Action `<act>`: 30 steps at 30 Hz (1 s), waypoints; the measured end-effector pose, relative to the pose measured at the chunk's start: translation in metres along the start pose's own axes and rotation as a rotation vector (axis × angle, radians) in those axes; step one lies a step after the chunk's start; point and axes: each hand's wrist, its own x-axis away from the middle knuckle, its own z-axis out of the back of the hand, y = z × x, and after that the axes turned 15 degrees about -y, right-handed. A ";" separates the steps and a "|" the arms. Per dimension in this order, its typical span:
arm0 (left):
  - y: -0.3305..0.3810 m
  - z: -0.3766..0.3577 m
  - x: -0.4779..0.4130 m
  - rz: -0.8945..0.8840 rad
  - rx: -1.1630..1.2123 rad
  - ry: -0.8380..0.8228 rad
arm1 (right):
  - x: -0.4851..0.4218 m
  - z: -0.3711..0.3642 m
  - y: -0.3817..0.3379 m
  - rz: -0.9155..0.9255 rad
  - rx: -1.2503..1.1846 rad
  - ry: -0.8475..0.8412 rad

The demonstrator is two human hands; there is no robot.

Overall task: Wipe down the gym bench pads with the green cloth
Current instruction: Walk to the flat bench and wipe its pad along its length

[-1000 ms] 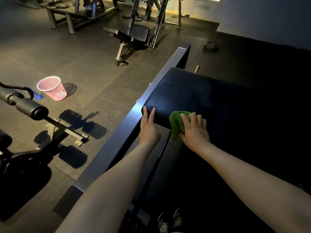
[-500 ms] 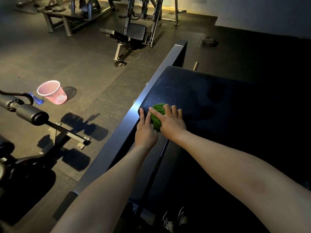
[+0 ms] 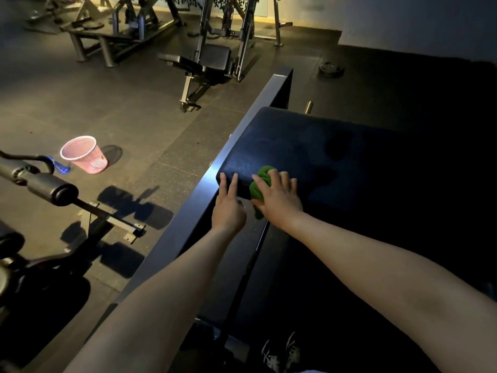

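Fingers (image 3: 281, 181) of the right hand (image 3: 279, 201) lie spread and nearly straight over a bunched green cloth (image 3: 258, 185), pressing it onto the near left corner of a black bench pad (image 3: 309, 146), while a fold of the cloth hangs down over the pad's front edge; just beside it, two straight fingers (image 3: 233, 185) of the left hand (image 3: 228, 211) rest on the same edge and hold nothing. A dark steel rail (image 3: 188, 224) runs along the pad's left side. On the rubber floor (image 3: 134, 117) to the left stand a pink mesh basket (image 3: 83, 154) and, nearer the camera, a machine with a padded roller (image 3: 52, 188); farther back are an adjustable bench (image 3: 209, 60) and a weight plate (image 3: 331, 68). Shoes (image 3: 282, 351) show at the bottom edge
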 end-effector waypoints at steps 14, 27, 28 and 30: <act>0.045 -0.029 0.006 -0.163 -0.161 0.052 | 0.026 -0.002 0.020 -0.029 0.052 0.041; 0.052 -0.034 -0.003 -0.214 -0.253 0.057 | 0.059 0.011 0.073 -0.557 -0.310 0.138; 0.053 -0.031 -0.005 -0.218 -0.250 0.069 | 0.049 0.013 0.066 -0.576 -0.345 0.117; 0.054 -0.024 -0.008 -0.216 -0.243 0.071 | 0.029 0.015 0.048 -0.541 -0.353 0.098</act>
